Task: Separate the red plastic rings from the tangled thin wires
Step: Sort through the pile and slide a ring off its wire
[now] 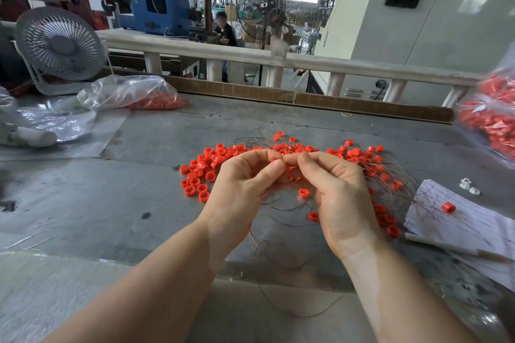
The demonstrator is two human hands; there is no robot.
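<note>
Grey worktable (83, 203) in a factory hall. At its middle I see my left hand (242, 184) and right hand (337, 189) pinching one red ring (276, 161) together, above loose red rings (206, 167) and tangled wires (390, 175) spreading rightward.

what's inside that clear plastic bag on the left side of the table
The clear bag holds a heap of red rings, bunched at its right end. The crumpled, glossy plastic hides the rest, so how many there are cannot be told.
</note>
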